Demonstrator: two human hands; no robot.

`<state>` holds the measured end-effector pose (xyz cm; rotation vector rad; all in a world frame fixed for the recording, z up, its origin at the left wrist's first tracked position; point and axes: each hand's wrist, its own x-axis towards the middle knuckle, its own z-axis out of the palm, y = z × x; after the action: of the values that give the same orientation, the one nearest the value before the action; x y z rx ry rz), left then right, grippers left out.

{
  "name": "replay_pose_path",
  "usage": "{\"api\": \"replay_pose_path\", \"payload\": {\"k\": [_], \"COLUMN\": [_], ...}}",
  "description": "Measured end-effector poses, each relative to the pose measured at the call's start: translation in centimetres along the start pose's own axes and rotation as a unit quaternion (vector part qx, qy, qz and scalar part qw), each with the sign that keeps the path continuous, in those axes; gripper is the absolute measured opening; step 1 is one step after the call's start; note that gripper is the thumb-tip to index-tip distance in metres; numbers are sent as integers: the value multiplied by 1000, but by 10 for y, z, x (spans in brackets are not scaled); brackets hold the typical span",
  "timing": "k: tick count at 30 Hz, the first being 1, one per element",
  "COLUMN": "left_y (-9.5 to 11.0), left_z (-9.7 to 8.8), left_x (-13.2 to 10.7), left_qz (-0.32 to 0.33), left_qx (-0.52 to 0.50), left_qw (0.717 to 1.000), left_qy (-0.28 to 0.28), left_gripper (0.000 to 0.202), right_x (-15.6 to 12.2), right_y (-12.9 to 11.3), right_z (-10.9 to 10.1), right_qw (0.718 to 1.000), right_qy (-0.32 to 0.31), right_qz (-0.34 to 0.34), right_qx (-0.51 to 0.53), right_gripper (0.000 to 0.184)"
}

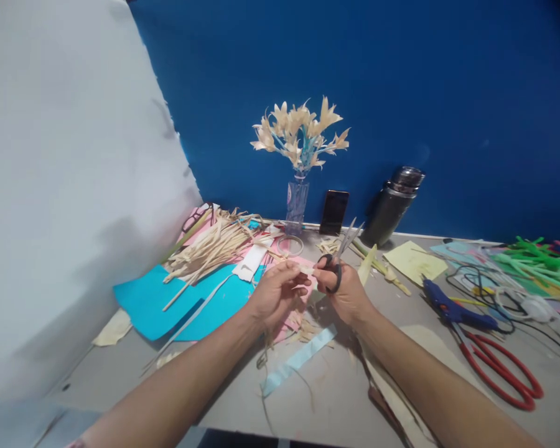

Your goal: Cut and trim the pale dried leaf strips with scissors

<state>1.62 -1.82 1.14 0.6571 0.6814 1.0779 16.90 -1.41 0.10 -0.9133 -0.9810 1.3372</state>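
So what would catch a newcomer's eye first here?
Probably the pale flowers, standing in a clear bottle at back center against the blue wall. Next, the bright blue paper at left. Then, in the middle, the left hand pinching a small pale piece and the right hand holding black-handled scissors.

Black-handled scissors tilt upward, blades parted, beside a small pale piece.
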Motion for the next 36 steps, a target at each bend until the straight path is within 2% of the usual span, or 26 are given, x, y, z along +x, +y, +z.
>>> {"api": "replay_pose_path", "payload": {"k": [4,8,11,15,21,26,36], "left_y": [3,15,22,26,28,30,32], "left_z": [-3,-8,-11,-13,-12,-14,-15], "left_x": [1,4,5,5,4,4,5], "left_qz": [-3,9,18,34,38,42,44], "left_qx": [5,14,32,80,103,132,146], "left_qw": [1000,1000,999,996,994,990,988], "left_qy": [-7,-8,-9,-9,-9,-10,-16], "left_gripper": [15,16,19,21,20,20,20], "right_x": [-6,-8,-9,-11,-12,-11,-10], "right_y": [-5,-15,-19,-19,-17,-19,-15], "right_z": [-6,-15,-20,-19,-20,-22,-23], "right_qw": [995,957,931,914,909,903,906], "right_qy": [-46,-185,-255,-305,-324,-330,-310], "right_qz": [15,74,106,124,115,110,125], "right_qx": [-82,-210,-238,-236,-238,-250,-258], "right_gripper": [33,41,50,53,56,49,41]}}
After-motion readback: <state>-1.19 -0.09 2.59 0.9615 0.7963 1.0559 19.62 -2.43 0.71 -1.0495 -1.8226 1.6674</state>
